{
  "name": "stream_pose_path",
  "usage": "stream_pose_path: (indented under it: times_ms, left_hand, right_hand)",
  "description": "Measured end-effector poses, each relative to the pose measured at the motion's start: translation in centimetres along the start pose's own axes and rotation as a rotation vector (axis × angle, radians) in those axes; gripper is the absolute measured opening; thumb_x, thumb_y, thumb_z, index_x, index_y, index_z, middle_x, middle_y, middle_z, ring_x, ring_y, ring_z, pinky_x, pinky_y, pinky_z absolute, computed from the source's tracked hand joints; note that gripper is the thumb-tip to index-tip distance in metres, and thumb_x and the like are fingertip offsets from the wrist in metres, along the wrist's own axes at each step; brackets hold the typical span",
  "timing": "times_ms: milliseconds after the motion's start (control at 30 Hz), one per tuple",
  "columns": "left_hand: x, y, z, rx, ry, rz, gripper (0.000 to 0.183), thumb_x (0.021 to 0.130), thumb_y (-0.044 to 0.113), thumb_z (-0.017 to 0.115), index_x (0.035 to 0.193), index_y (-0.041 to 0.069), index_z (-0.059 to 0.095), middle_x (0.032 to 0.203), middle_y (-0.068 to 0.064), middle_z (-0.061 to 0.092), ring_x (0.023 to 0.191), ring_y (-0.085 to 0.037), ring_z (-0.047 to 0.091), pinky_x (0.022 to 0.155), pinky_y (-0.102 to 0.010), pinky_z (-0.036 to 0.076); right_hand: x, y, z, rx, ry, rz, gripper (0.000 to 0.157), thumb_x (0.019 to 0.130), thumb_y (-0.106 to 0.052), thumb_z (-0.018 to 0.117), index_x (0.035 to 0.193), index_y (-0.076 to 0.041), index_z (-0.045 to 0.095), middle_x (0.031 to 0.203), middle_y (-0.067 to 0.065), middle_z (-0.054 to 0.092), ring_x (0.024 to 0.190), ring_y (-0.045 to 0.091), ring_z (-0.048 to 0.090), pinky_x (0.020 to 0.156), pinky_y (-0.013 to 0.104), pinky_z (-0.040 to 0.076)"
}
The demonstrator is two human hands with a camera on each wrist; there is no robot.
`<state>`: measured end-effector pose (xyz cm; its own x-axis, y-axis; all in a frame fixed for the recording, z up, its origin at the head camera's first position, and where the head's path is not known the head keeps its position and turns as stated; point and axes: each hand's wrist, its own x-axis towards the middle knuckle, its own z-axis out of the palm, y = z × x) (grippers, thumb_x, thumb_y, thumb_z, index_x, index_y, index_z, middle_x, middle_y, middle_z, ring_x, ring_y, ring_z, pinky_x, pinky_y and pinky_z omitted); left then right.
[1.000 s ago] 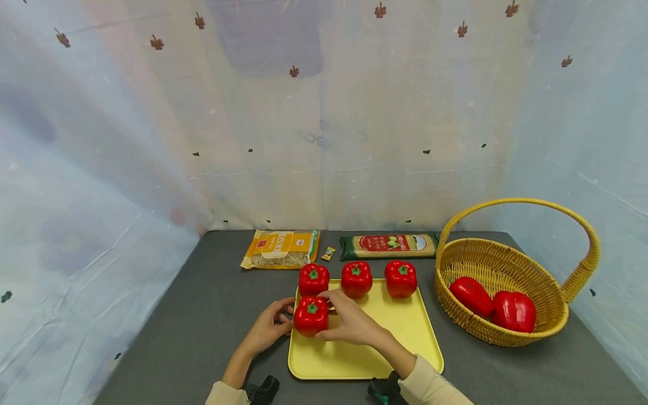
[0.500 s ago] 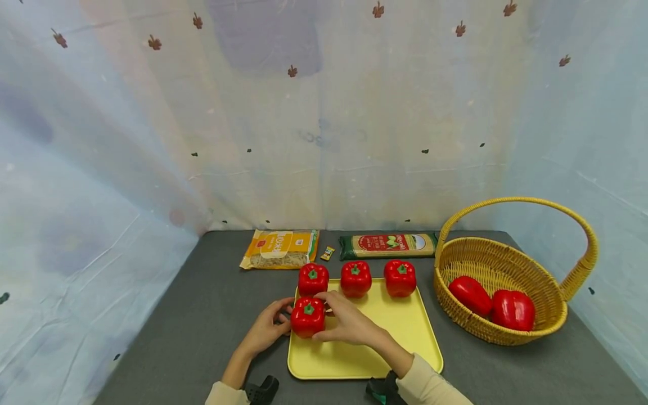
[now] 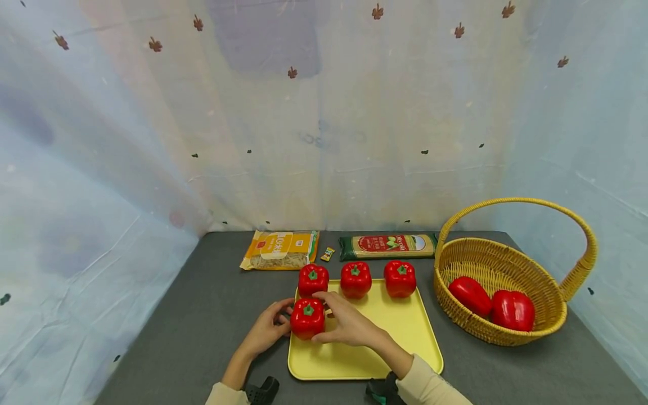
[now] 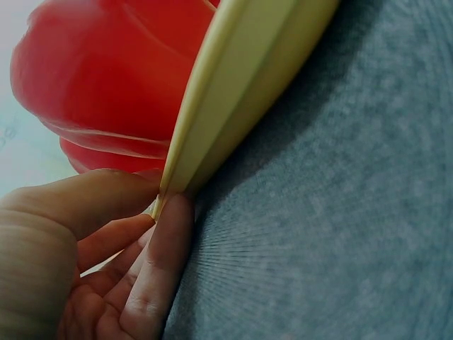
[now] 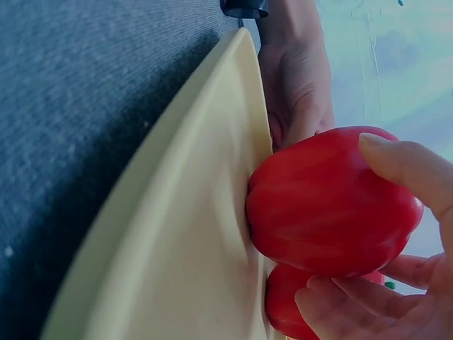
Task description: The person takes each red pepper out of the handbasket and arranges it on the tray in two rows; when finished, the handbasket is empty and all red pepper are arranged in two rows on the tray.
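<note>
Pinching a red pepper [image 3: 307, 319] in the right hand [image 3: 349, 323], nudged it slightly left over the last second, at the left edge of the yellow tray [image 3: 324, 365], likely fine-tuning placement; pinched that rim with the left hand [image 3: 266, 328].

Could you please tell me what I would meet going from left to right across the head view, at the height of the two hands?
Left hand, red pepper between the hands, right hand, left pepper in the basket, right pepper in the basket. The yellow tray overlaps some of these, so I leave it out.
</note>
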<state>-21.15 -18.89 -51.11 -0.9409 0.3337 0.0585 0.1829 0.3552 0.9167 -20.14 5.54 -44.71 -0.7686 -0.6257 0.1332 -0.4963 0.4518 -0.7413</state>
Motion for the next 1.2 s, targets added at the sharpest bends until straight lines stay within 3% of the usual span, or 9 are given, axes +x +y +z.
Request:
stream_pose_path:
  times_ms: [333, 633, 800, 967, 1100, 1200]
  left_hand:
    - [-0.1, 0.1, -0.1, 0.002, 0.009, 0.005, 0.051, 0.086, 0.002, 0.061, 0.134, 0.0, 0.045, 0.107, -0.014, 0.052, 0.073, -0.015, 0.059, 0.062, -0.028, 0.054]
    - [-0.1, 0.0, -0.1, -0.03, -0.001, 0.041, 0.051, 0.087, 0.001, 0.061, 0.135, -0.002, 0.044, 0.106, -0.015, 0.051, 0.072, -0.013, 0.058, 0.063, -0.029, 0.055]
    - [0.0, 0.0, 0.0, -0.03, -0.001, 0.02, 0.052, 0.087, 0.001, 0.061, 0.135, -0.001, 0.043, 0.107, -0.014, 0.051, 0.072, -0.014, 0.057, 0.063, -0.028, 0.055]
    - [0.0, 0.1, 0.1, -0.015, 0.003, 0.002, 0.051, 0.087, 0.001, 0.061, 0.135, 0.0, 0.044, 0.107, -0.014, 0.052, 0.073, -0.015, 0.058, 0.063, -0.029, 0.054]
    - [0.0, 0.1, 0.1, -0.01, 0.002, 0.01, 0.051, 0.087, 0.001, 0.06, 0.135, -0.001, 0.043, 0.107, -0.014, 0.052, 0.072, -0.016, 0.058, 0.063, -0.029, 0.054]
    - [0.1, 0.0, 0.0, -0.011, 0.006, 0.01, 0.051, 0.086, 0.0, 0.061, 0.135, -0.001, 0.044, 0.107, -0.014, 0.052, 0.072, -0.015, 0.058, 0.063, -0.029, 0.055]
  right_hand:
    - [-0.6, -0.3, -1.0, 0.016, 0.028, -0.036, 0.08, 0.075, -0.04, 0.077, 0.138, -0.009, 0.038, 0.129, 0.005, 0.049, 0.113, 0.023, 0.052, 0.093, 0.04, 0.047]
    - [-3.1, -0.4, -3.9, 0.129, 0.072, -0.068, 0.072, 0.079, -0.027, 0.076, 0.139, -0.011, 0.039, 0.131, 0.003, 0.048, 0.116, 0.028, 0.051, 0.094, 0.046, 0.045]
    - [-5.3, -0.5, -6.5, 0.09, 0.183, -0.11, 0.065, 0.079, -0.019, 0.076, 0.135, -0.008, 0.044, 0.126, 0.008, 0.052, 0.111, 0.028, 0.054, 0.089, 0.041, 0.049]
    - [-8.1, -1.4, -9.7, -0.017, 0.332, -0.134, 0.056, 0.077, -0.007, 0.076, 0.127, -0.001, 0.051, 0.12, 0.012, 0.055, 0.101, 0.028, 0.058, 0.082, 0.034, 0.053]
    - [-10.0, 0.8, -12.2, -0.108, 0.431, -0.125, 0.051, 0.078, -0.007, 0.075, 0.124, -0.005, 0.054, 0.119, 0.009, 0.054, 0.1, 0.019, 0.058, 0.08, 0.029, 0.053]
    - [-11.3, 2.6, -14.2, -0.141, 0.486, -0.071, 0.049, 0.078, -0.009, 0.075, 0.123, -0.008, 0.056, 0.118, 0.006, 0.054, 0.1, 0.007, 0.055, 0.081, 0.023, 0.052]
